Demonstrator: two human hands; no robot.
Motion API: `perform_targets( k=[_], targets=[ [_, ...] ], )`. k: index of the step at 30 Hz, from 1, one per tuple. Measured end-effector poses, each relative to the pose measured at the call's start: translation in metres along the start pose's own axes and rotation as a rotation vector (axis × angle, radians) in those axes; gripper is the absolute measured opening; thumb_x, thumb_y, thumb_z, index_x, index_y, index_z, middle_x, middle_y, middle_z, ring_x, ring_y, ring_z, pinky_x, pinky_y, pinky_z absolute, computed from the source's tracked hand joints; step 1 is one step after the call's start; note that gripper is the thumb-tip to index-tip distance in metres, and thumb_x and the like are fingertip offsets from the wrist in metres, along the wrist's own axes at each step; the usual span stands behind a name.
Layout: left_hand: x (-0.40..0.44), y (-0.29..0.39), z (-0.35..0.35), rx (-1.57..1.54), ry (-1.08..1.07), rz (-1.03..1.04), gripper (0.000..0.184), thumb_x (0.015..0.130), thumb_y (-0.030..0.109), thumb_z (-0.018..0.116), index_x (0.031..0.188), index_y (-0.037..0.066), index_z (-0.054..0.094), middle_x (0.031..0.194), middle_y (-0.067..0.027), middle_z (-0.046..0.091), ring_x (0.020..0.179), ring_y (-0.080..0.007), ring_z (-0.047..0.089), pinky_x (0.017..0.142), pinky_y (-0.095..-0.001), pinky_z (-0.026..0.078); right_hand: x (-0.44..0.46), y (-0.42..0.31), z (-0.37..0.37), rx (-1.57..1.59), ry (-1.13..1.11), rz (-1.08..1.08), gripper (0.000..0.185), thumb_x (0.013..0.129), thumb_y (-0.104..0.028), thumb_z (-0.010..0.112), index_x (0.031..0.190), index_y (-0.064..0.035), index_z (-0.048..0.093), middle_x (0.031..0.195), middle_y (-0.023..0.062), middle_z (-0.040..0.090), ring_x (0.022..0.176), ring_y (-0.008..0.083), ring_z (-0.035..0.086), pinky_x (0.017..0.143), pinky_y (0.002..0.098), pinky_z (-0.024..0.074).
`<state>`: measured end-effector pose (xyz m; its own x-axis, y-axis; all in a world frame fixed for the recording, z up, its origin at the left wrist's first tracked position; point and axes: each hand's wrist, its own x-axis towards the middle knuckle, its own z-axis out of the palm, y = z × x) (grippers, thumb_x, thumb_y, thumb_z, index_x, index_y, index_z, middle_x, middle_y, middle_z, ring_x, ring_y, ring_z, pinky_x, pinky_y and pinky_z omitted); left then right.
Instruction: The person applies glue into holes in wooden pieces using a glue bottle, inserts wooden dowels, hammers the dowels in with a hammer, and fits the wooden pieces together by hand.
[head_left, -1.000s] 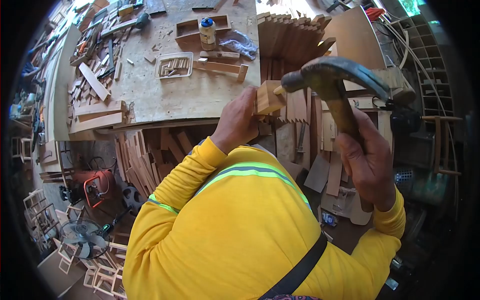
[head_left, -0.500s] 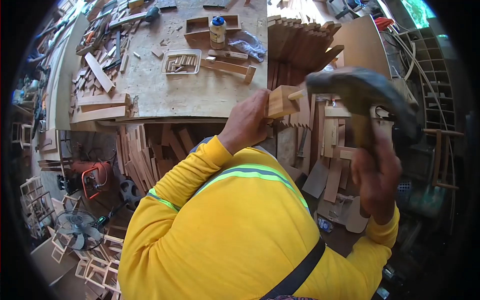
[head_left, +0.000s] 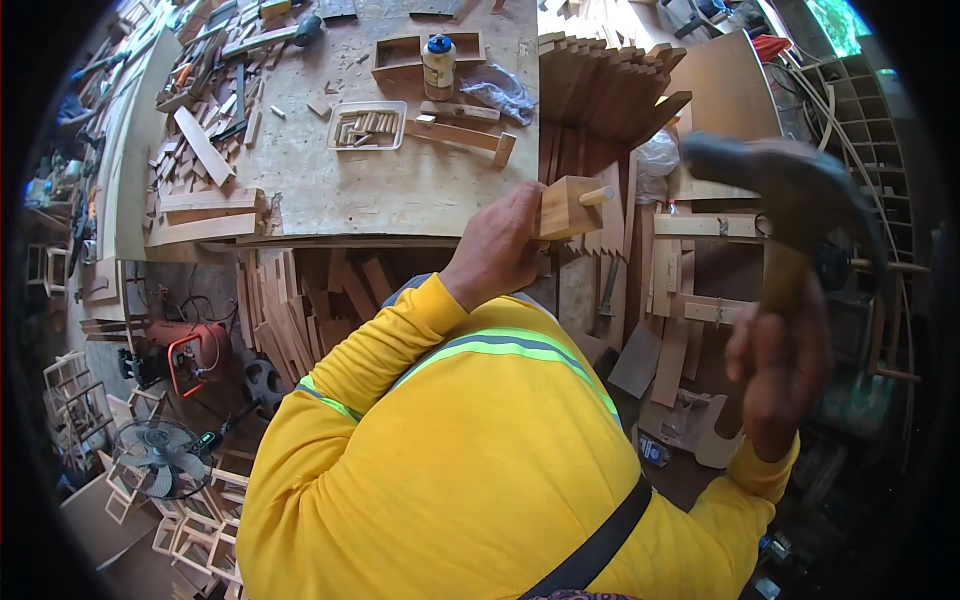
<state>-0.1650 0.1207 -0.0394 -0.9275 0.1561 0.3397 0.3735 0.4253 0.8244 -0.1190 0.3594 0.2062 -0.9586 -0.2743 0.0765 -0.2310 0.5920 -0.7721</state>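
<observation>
My left hand [head_left: 497, 243] grips a wooden block [head_left: 567, 208] just off the bench's front edge. A pale dowel [head_left: 597, 197] sticks out of the block's right-hand face. Out to the right, my right hand [head_left: 782, 350] is wrapped round the handle of a claw hammer [head_left: 775, 165], which is blurred. The hammer's head is raised and apart from the dowel. On the bench, a clear tray [head_left: 367, 147] holds several dowels, beside a joined wooden piece [head_left: 455, 134].
The workbench [head_left: 300, 200] carries a glue bottle [head_left: 438, 66], an open wooden box [head_left: 398, 72], a crumpled plastic bag [head_left: 500, 92] and wood offcuts [head_left: 203, 147]. Stacked boards [head_left: 600, 90] stand right of it. A fan [head_left: 160, 458] and red machine [head_left: 200, 350] are at lower left.
The hammer in my right hand has moved away from the dowel, to the right. My left hand and the block have shifted slightly right in view.
</observation>
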Motion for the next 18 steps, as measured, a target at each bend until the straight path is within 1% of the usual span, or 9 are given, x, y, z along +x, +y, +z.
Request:
perform_targets(
  k=[3,4,7,8,11,12,15,16,18],
  targets=[
    [0.000,0.003,0.000,-0.004,-0.001,-0.002,0.062,0.069,-0.002,0.069,0.126,0.004,0.046,0.107,-0.0220,0.059,0.097,-0.0466,0.061,0.080,-0.0519,0.052,0.000,-0.003,-0.006,0.175,0.155,-0.172,0.047,0.111,-0.018,0.047,0.157,-0.0072,0.043,0.080,0.0028,0.058,0.058,0.0041,0.047,0.048,0.0206,0.0365],
    [0.000,0.003,0.000,-0.002,0.002,-0.003,0.062,0.069,-0.002,0.069,0.126,0.004,0.046,0.107,-0.0220,0.059,0.097,-0.0466,0.061,0.080,-0.0519,0.052,0.001,0.000,-0.003,0.176,0.153,-0.174,0.047,0.111,-0.018,0.047,0.157,-0.0072,0.043,0.080,0.0028,0.058,0.058,0.0041,0.047,0.048,0.0206,0.0365],
    [0.000,0.006,-0.001,0.031,-0.011,-0.039,0.062,0.069,-0.002,0.069,0.126,0.004,0.046,0.107,-0.0214,0.060,0.098,-0.0466,0.062,0.080,-0.0517,0.052,0.008,0.015,0.011,-0.214,-0.169,-0.052,0.050,0.112,-0.026,0.046,0.156,-0.0030,0.043,0.079,0.0029,0.057,0.057,0.0048,0.046,0.047,0.0216,0.0367],
    [-0.002,0.007,-0.001,0.031,-0.011,-0.038,0.062,0.069,-0.002,0.069,0.126,0.004,0.046,0.107,-0.0214,0.060,0.098,-0.0466,0.062,0.080,-0.0517,0.052,0.006,0.014,0.008,-0.214,-0.168,-0.052,0.050,0.112,-0.026,0.046,0.156,-0.0030,0.043,0.079,0.0029,0.057,0.057,0.0048,0.046,0.047,0.0216,0.0367],
    [-0.002,0.007,-0.003,0.013,-0.014,-0.033,0.060,0.069,-0.003,0.068,0.125,0.004,0.047,0.107,-0.0214,0.060,0.098,-0.0465,0.062,0.080,-0.0515,0.052,0.001,0.007,-0.010,-0.259,-0.057,-0.031,0.052,0.112,-0.029,0.044,0.157,-0.0030,0.042,0.074,0.0017,0.055,0.055,0.0057,0.045,0.047,0.0230,0.0375],
    [-0.002,0.008,-0.001,0.009,-0.013,-0.033,0.060,0.069,-0.003,0.068,0.125,0.004,0.047,0.107,-0.0214,0.060,0.098,-0.0465,0.062,0.080,-0.0515,0.052,-0.004,0.006,-0.012,-0.262,-0.058,-0.029,0.052,0.112,-0.029,0.044,0.157,-0.0030,0.042,0.074,0.0017,0.055,0.055,0.0057,0.045,0.047,0.0230,0.0375],
    [0.000,0.008,0.000,0.001,0.000,-0.018,0.059,0.069,-0.003,0.068,0.124,0.004,0.048,0.106,-0.0217,0.061,0.098,-0.0461,0.062,0.079,-0.0512,0.052,-0.013,0.004,-0.015,0.144,0.365,-0.062,0.055,0.111,-0.031,0.045,0.158,-0.0037,0.041,0.066,-0.0010,0.052,0.051,0.0070,0.044,0.046,0.0240,0.0373],
    [0.001,0.008,0.000,0.001,0.004,-0.019,0.059,0.069,-0.003,0.068,0.124,0.004,0.048,0.106,-0.0217,0.061,0.098,-0.0461,0.062,0.079,-0.0512,0.052,-0.012,0.007,-0.014,0.143,0.362,-0.065,0.055,0.111,-0.031,0.045,0.158,-0.0037,0.041,0.066,-0.0010,0.052,0.051,0.0070,0.044,0.046,0.0240,0.0373],
    [0.001,0.008,0.001,-0.006,0.011,-0.013,0.059,0.069,-0.004,0.068,0.124,0.004,0.048,0.106,-0.0218,0.061,0.098,-0.0461,0.062,0.079,-0.0512,0.052,-0.007,0.019,-0.010,-0.218,0.034,-0.097,0.055,0.110,-0.033,0.046,0.156,-0.0026,0.041,0.066,0.0010,0.052,0.051,0.0091,0.046,0.046,0.0246,0.0387]
  ],
)
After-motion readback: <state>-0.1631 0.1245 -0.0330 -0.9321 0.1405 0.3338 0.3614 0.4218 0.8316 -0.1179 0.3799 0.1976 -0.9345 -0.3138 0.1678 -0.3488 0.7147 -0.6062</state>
